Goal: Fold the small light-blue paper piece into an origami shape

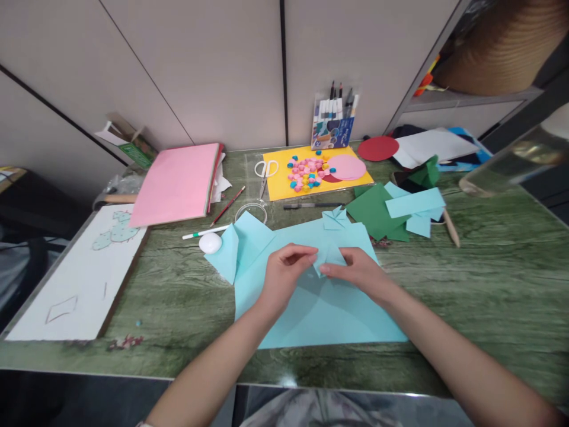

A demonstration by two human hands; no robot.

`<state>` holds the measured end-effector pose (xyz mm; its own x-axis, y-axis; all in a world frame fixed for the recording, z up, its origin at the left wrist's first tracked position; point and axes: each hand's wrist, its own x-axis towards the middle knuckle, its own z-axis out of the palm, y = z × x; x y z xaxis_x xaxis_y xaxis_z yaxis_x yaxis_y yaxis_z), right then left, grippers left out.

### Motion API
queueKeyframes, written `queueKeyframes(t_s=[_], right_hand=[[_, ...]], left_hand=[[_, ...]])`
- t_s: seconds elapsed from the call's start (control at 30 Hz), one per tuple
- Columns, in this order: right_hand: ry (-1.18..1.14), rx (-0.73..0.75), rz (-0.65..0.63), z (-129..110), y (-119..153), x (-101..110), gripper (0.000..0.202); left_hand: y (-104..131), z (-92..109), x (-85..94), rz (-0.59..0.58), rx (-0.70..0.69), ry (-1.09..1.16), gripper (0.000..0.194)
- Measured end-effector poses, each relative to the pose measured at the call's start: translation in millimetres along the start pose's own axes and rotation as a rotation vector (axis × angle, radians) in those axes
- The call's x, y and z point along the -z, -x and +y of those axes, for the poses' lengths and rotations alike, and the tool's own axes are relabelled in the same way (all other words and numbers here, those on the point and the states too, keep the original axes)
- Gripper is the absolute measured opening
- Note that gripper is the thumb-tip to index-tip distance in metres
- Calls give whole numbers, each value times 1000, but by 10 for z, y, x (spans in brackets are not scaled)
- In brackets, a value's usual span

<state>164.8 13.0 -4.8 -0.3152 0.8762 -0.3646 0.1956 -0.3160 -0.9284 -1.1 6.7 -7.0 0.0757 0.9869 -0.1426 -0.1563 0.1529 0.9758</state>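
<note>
Between my two hands is a small folded piece of light blue paper (328, 256), held just above a large light blue sheet (329, 320). My left hand (288, 270) pinches its left side between thumb and fingers. On the right side, my right hand (358, 270) grips it with thumb and forefinger. Beyond my hands, a finished-looking blue folded paper shape (335, 219) rests at the sheet's far edge. A larger folded blue paper (242, 243) lies at the sheet's left corner, with a white egg-shaped object (210, 243) on it.
Scissors (265, 170), a yellow sheet (275, 155) bearing small pink, blue and yellow pieces, and a marker box (332, 127) stand toward the back. Green paper (376, 210) and blue strips (415, 203) lie right. A cactus drawing board (80, 279) and pink paper stack (178, 184) are left.
</note>
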Motion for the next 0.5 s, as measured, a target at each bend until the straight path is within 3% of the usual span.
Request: queueKeyframes(t_s=[0.5], right_hand=[[51,0,5,-9,-4,-15,29]], left_hand=[[17,72,-29,-64,-35,-69,22]])
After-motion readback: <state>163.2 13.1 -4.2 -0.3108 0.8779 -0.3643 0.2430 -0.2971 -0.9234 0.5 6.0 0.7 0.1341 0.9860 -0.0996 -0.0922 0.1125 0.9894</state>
